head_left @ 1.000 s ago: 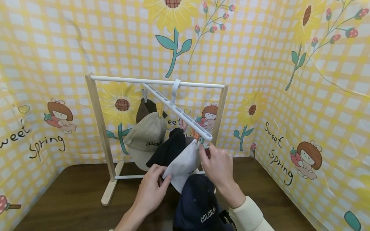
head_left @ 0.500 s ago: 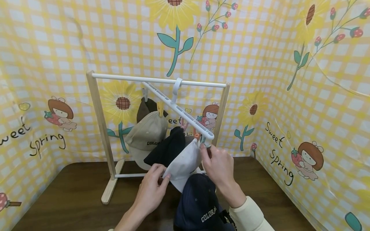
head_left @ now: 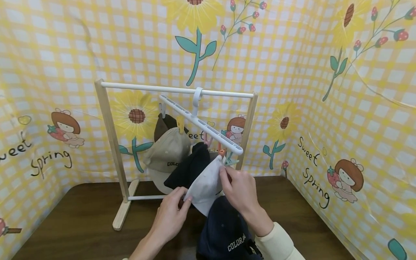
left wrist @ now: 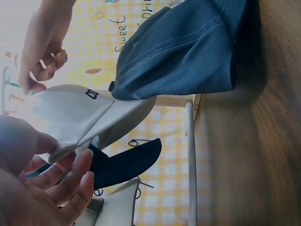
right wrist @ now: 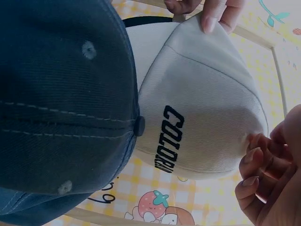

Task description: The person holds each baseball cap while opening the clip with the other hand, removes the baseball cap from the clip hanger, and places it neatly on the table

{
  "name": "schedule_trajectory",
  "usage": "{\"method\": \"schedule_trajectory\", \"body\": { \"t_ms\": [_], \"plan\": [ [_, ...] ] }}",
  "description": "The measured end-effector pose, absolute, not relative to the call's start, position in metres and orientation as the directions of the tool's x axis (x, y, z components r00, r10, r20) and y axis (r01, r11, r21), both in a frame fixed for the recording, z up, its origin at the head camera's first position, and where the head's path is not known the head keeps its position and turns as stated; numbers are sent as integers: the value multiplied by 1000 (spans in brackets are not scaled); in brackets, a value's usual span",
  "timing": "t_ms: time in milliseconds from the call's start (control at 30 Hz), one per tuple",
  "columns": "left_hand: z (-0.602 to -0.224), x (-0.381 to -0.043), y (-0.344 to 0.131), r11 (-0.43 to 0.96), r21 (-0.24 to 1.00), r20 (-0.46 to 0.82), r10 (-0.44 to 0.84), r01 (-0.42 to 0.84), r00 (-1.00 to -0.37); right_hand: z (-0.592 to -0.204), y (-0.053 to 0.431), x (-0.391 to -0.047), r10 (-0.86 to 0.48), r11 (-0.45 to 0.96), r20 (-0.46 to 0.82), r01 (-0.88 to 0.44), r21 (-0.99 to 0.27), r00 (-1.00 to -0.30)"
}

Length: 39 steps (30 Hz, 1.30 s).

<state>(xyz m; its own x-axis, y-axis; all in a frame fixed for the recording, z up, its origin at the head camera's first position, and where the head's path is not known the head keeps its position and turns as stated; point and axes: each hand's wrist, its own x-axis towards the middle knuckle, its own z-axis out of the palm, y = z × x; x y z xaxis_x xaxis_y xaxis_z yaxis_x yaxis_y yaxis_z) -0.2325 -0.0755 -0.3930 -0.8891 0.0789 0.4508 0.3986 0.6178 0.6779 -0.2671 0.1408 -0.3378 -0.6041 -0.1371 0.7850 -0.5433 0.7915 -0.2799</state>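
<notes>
Pinching the white baseball cap (head_left: 204, 189) w/ both hands: L hand (head_left: 170, 211) has thumb + fingers narrow on its left edge as seen from the head cam, R hand (head_left: 242, 189) is curled in w/ thumb + forefinger at the cap's upper edge, just below the hanger's near end. Cap is tilted; black lettering (right wrist: 169, 141) shows on it from R wrist. Orange clip (head_left: 222, 151) sits right at its top, teal clip (head_left: 231, 159) just beside, above R hand. Navy baseball cap (head_left: 222, 231) is in front, partly overlapping the white one, by the cream sleeve (head_left: 276, 240). Black cap (head_left: 190, 164) is directly behind, near pink clip (head_left: 208, 138); then beige cap (head_left: 167, 150) on yellow clip (head_left: 180, 124), dark brown cap (head_left: 159, 128) under grey clip (head_left: 163, 109) at far end. White hanger (head_left: 211, 131) is hooked over rack's top rod (head_left: 146, 86); rack stands on brown table (head_left: 81, 213).
</notes>
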Motion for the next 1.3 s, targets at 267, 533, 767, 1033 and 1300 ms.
{"method": "schedule_trajectory", "body": {
  "t_ms": [267, 533, 767, 1033, 1300],
  "plan": [
    [-390, -231, -79, 619, 675, 452, 82, 401, -888, -326, 133, -265, -85, 809, 800, -510, -293, -595],
    [-392, -225, -78, 616, 681, 441, 86, 396, -893, -317, 124, -266, -19, 820, 769, -450, -354, -639],
    [-393, -222, -76, 623, 669, 443, 103, 405, -890, -312, 120, -272, 27, 857, 763, -378, -350, -646],
    [-387, -224, -77, 635, 641, 480, 107, 432, -871, -308, 116, -281, 46, 874, 757, -341, -347, -651],
    [-388, -220, -78, 634, 651, 455, 114, 417, -883, -311, 113, -288, 53, 869, 741, -335, -364, -669]
  ]
}}
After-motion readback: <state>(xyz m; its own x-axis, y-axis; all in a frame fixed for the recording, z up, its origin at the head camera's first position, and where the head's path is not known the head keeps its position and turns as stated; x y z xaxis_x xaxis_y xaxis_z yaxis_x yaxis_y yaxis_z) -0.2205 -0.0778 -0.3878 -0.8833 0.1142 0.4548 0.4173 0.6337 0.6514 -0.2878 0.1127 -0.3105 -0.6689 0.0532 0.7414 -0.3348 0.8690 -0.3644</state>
